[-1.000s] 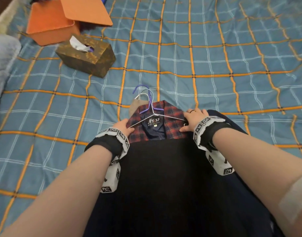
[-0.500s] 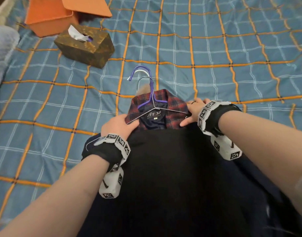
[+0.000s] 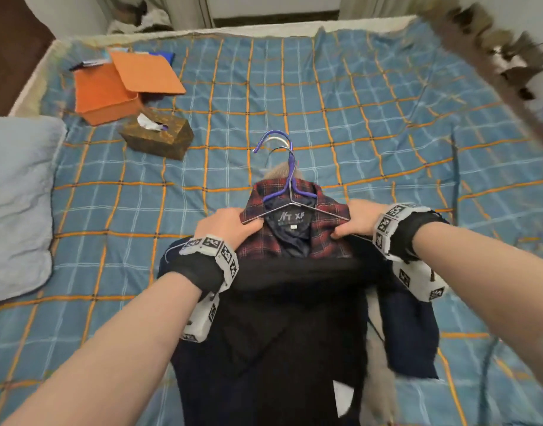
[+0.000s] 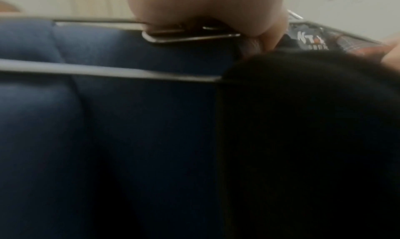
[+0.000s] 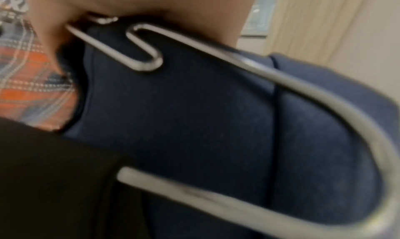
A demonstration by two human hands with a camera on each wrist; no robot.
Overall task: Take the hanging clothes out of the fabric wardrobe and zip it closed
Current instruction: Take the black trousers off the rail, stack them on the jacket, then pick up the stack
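A stack of hanging clothes (image 3: pixel 295 318) lies over the bed: a dark garment on top, a navy jacket with a red plaid collar (image 3: pixel 328 222) under it. Several wire hangers (image 3: pixel 282 167) stick out past the collar, one purple. My left hand (image 3: pixel 225 224) grips the left shoulder of the hangers and clothes. My right hand (image 3: pixel 359 218) grips the right shoulder. In the left wrist view a metal hanger wire (image 4: pixel 190 37) runs under my fingers over navy cloth. In the right wrist view a hanger's bent end (image 5: pixel 145 54) lies on the navy jacket. The wardrobe is not in view.
A blue bedspread (image 3: pixel 387 118) with orange lines covers the bed. A brown tissue box (image 3: pixel 156 136) and an open orange box (image 3: pixel 110 93) lie at the back left. A grey pillow (image 3: pixel 18 204) is at the left edge. A blurred brown fringe (image 3: pixel 494 50) crosses the top right.
Both hands have carried the clothes and hangers further out over the bed, away from me. The head view has tilted up, showing the far edge of the bed.
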